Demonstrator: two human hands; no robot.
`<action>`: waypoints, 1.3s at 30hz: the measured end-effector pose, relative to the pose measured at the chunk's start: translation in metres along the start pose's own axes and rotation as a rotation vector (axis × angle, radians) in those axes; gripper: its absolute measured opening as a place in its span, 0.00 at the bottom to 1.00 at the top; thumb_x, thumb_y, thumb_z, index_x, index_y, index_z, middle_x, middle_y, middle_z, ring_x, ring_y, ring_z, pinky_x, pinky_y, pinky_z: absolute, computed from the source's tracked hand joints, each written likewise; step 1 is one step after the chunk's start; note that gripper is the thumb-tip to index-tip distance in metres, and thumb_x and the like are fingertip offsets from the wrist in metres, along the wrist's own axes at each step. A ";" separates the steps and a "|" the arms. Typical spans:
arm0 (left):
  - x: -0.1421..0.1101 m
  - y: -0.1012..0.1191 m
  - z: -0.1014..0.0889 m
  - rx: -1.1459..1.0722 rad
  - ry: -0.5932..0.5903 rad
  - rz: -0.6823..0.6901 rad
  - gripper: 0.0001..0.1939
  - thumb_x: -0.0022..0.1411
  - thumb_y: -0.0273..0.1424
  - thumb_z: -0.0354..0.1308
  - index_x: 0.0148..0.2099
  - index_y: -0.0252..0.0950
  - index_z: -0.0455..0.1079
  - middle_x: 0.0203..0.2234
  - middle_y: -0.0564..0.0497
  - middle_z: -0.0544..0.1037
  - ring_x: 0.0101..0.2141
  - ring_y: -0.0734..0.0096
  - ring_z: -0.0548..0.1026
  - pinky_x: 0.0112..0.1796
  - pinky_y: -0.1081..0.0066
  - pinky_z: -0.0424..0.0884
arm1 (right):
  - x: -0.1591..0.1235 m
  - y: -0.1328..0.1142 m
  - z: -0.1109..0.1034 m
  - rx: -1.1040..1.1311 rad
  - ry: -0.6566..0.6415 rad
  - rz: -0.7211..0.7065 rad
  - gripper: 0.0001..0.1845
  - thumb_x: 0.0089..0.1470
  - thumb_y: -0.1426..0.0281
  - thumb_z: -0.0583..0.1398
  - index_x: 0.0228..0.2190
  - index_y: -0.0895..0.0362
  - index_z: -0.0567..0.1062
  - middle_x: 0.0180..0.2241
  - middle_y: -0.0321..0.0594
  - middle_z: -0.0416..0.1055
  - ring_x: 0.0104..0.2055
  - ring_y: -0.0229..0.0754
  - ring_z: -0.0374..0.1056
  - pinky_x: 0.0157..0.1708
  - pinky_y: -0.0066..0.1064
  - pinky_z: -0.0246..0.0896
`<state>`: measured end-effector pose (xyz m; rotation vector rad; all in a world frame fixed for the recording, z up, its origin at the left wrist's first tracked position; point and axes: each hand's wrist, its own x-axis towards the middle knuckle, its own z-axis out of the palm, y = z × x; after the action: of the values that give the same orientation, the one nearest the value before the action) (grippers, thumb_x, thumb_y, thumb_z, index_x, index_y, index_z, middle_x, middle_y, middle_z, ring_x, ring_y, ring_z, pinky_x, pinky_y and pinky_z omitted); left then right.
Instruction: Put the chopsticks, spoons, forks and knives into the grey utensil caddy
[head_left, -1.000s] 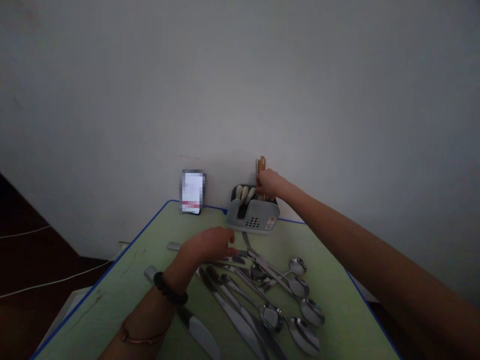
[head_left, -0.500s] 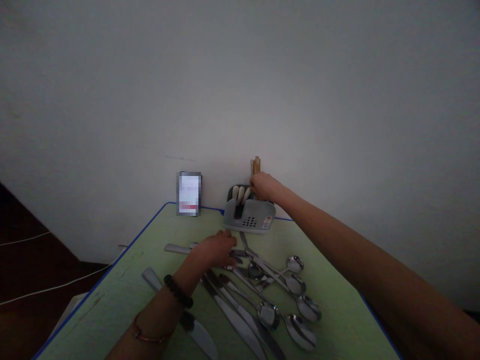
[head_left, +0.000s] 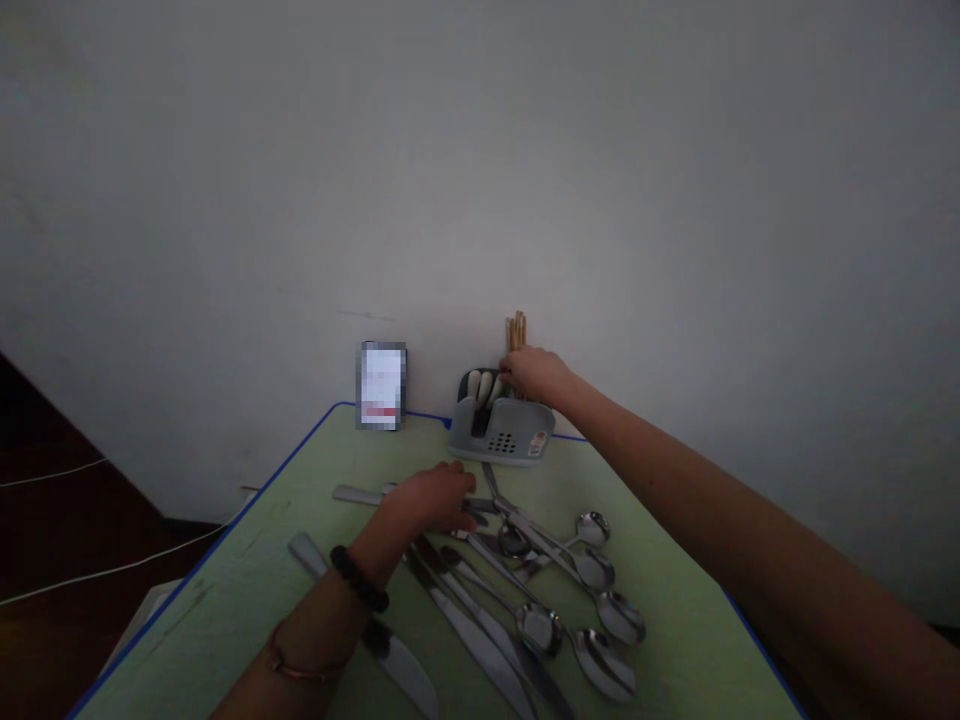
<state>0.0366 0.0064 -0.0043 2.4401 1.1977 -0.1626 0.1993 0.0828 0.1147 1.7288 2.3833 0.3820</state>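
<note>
My right hand [head_left: 534,373] reaches to the grey cutlery holder [head_left: 501,433] at the table's far edge, its fingers closed around the wooden chopsticks [head_left: 517,329] that stand in it. White-handled pieces [head_left: 481,386] fill the holder's left slot. My left hand [head_left: 433,497] lies palm down on the pile of steel cutlery [head_left: 517,580], fingers curled over handles; what they grip is hidden. Several spoons [head_left: 600,612] and table knives [head_left: 472,630] lie spread across the green table [head_left: 225,620].
A small blurred card [head_left: 382,385] leans against the white wall at the table's back left. One knife [head_left: 390,650] lies apart near my left forearm. The table has a blue edge [head_left: 247,500]; a white cable [head_left: 112,570] runs over the dark floor at left.
My left hand has slid a little forward onto the cutlery handles. My right hand has stayed at the chopsticks in the holder.
</note>
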 end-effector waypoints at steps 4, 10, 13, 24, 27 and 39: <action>0.001 0.000 0.000 -0.001 -0.001 0.015 0.23 0.54 0.36 0.57 0.51 0.35 0.66 0.50 0.41 0.69 0.49 0.55 0.69 0.48 0.62 0.66 | -0.002 -0.002 0.001 -0.032 0.038 0.007 0.15 0.57 0.69 0.54 0.45 0.59 0.73 0.44 0.56 0.72 0.47 0.54 0.69 0.40 0.39 0.65; 0.000 -0.001 0.000 -0.017 0.000 0.015 0.22 0.54 0.37 0.57 0.51 0.36 0.65 0.51 0.42 0.69 0.50 0.56 0.68 0.49 0.63 0.65 | -0.005 -0.008 0.002 -0.066 0.090 0.006 0.16 0.59 0.71 0.52 0.46 0.63 0.70 0.42 0.60 0.72 0.47 0.54 0.69 0.40 0.39 0.64; -0.001 0.000 -0.002 -0.022 0.004 -0.002 0.23 0.53 0.37 0.58 0.51 0.36 0.65 0.51 0.42 0.69 0.50 0.56 0.68 0.49 0.64 0.65 | -0.004 -0.008 0.003 -0.069 0.093 0.009 0.16 0.59 0.68 0.52 0.46 0.62 0.70 0.42 0.58 0.73 0.46 0.53 0.70 0.39 0.38 0.65; -0.004 0.003 -0.005 -0.004 -0.012 -0.028 0.23 0.54 0.37 0.56 0.53 0.37 0.65 0.51 0.43 0.69 0.49 0.57 0.69 0.48 0.65 0.66 | 0.000 -0.004 0.005 -0.068 0.087 0.008 0.17 0.60 0.73 0.48 0.44 0.61 0.72 0.40 0.57 0.74 0.45 0.53 0.70 0.39 0.38 0.65; -0.005 0.004 -0.007 0.000 -0.013 -0.030 0.23 0.54 0.37 0.56 0.53 0.37 0.65 0.51 0.43 0.69 0.49 0.58 0.69 0.48 0.65 0.66 | -0.002 -0.005 0.005 -0.069 0.095 0.007 0.16 0.60 0.72 0.49 0.45 0.60 0.72 0.40 0.57 0.74 0.46 0.53 0.70 0.39 0.38 0.65; -0.006 0.004 -0.007 -0.002 -0.009 -0.020 0.23 0.54 0.37 0.58 0.52 0.37 0.65 0.50 0.43 0.71 0.48 0.58 0.71 0.46 0.67 0.67 | -0.008 -0.005 0.002 -0.038 0.142 0.011 0.16 0.59 0.71 0.49 0.45 0.58 0.72 0.41 0.54 0.74 0.43 0.53 0.71 0.36 0.36 0.63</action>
<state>0.0356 0.0032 0.0054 2.4238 1.2187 -0.1774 0.1977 0.0738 0.1108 1.7533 2.4464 0.5667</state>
